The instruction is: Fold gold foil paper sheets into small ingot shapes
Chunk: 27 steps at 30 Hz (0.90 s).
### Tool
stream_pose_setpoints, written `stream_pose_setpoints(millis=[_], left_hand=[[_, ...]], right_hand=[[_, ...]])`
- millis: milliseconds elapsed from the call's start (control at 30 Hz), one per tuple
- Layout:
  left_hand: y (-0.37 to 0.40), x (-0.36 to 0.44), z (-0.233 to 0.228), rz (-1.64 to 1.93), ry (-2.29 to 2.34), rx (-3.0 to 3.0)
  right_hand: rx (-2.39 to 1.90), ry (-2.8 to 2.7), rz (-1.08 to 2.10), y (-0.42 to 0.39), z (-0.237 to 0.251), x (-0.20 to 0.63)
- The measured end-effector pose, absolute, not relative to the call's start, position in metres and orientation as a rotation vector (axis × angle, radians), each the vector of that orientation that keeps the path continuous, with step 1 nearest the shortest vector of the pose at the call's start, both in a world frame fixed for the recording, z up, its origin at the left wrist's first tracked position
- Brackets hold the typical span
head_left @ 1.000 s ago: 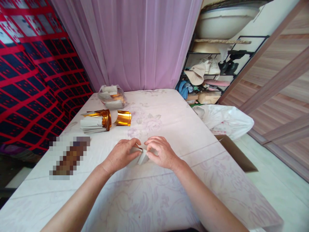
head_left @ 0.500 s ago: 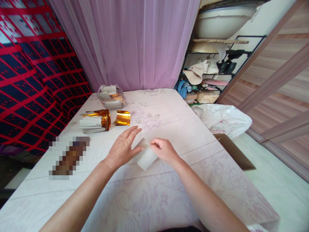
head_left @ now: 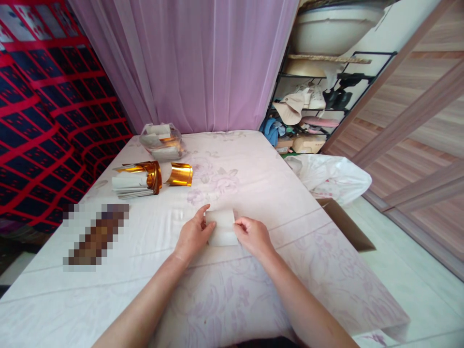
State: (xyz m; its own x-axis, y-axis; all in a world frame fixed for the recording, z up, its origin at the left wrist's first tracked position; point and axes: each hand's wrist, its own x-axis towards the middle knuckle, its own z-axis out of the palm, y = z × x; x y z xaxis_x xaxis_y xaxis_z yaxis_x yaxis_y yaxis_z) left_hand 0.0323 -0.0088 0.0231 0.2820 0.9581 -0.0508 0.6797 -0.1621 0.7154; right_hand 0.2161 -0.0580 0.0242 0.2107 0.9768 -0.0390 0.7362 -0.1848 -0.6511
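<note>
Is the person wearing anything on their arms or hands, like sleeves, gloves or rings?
No. Both forearms are bare as far as the picture shows, with no sleeves in view. The left hand and the right hand have no gloves. No watch, bracelet or ring shows on the wrists or fingers. The fingernails look short and unpainted, though they are small in this view.

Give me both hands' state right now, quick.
Left hand: fingers closed on the left edge of the white sheet.
Right hand: fingers closed on the sheet's right edge.
</note>
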Motion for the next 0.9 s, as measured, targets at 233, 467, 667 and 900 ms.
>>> stream_pose_setpoints(millis=[233,467,667,900], left_hand=[[-0.015,0.035,0.022,0.3,1.586,2.416],[-0.016,0.028,0.01,0.646,1.454,2.637],[-0.032,0.023,0.011,0.521,1.044,2.735],[-0.036,0.018,0.007,0.372,1.068,2.645]], right_hand=[[-2.228,-1.928,0.25,-0.065,0.027,0.212],[-2.228,-1.98,0.17,-0.062,0.02,0.212],[-2.176,-1.982,0.179,-0.062,0.019,0.211],[-1.923,-1.933,0.357,-0.066,0.011,0.236]])
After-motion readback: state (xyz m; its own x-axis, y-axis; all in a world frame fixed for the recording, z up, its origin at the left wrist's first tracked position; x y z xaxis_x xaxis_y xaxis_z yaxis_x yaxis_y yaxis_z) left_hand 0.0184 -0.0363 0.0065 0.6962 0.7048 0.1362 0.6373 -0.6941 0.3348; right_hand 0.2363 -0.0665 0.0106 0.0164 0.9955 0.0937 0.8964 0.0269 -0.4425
